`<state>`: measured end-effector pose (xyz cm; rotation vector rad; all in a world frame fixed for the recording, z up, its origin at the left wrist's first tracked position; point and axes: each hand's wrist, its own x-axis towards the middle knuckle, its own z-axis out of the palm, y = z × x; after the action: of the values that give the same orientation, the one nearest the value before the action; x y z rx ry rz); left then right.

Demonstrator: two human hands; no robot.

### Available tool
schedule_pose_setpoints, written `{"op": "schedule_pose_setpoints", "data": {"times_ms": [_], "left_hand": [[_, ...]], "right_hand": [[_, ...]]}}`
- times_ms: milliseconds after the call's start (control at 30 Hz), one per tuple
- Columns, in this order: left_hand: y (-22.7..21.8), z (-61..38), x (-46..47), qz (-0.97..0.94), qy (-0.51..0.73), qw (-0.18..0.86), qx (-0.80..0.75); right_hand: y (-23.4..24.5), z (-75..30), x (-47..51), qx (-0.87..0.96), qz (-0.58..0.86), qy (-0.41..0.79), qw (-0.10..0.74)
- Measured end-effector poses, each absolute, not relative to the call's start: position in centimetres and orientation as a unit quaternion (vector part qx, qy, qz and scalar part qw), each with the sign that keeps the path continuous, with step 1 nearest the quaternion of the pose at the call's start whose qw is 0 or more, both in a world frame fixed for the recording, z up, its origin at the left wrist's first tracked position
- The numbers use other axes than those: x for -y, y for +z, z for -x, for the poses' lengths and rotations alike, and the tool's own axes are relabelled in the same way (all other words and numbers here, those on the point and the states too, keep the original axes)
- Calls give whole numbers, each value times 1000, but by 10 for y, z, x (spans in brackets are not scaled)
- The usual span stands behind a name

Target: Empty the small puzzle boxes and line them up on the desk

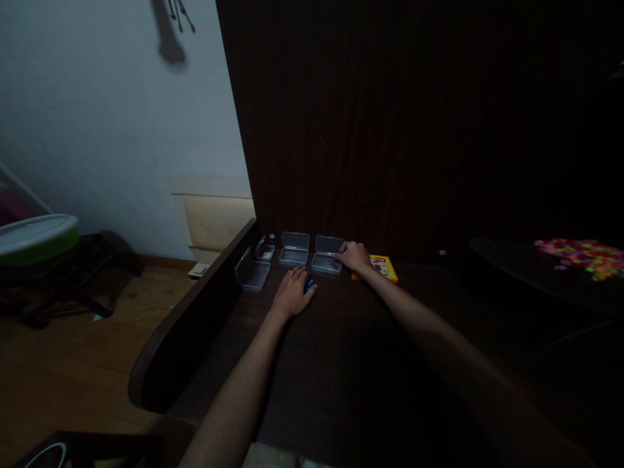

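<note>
Left hand (292, 292): curled over a small blue object (309, 284) on the dark table (341, 377) — fingers closed around it.
Right hand (355, 256): farther back, fingers spread on the nearest open clear box (327, 255), up-right of the blue piece.
Back edge: two more clear boxes (294, 249) leftward — yellow card (383, 266) right.
Room: dim, wooden floor (73, 364).

Very dim overall, underexposed; brightest on the pale wall (97, 117) at upper left, falling off to near black across the dark panel (414, 117) and the right side of the tabletop (341, 364). Soft blurred shadow high on the wall, faint glints on the clear plastic boxes (294, 249), forearms and both hands lit weakly from the left, coloured patch (582, 255) at far right smeared and oversaturated. Wide-angle stretch at the edges, straight lines bowed, grain and loss of detail in the dark corners.
</note>
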<state>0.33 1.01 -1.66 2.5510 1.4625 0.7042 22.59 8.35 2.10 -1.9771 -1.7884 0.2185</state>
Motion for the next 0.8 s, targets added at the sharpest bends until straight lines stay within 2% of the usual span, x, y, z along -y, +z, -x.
{"op": "schedule_pose_setpoints", "data": {"times_ms": [167,633,800], "left_hand": [[-17,-3,-9,-837,246,64,-485],[-13,-2,-7,-851,253,73,-455],[-13,-2,-10,-845,273,89,-451]], "right_hand": [[16,-222,-83,626,746,22,225],[24,-216,-76,600,767,-3,228],[26,-242,-69,670,697,-14,255]]}}
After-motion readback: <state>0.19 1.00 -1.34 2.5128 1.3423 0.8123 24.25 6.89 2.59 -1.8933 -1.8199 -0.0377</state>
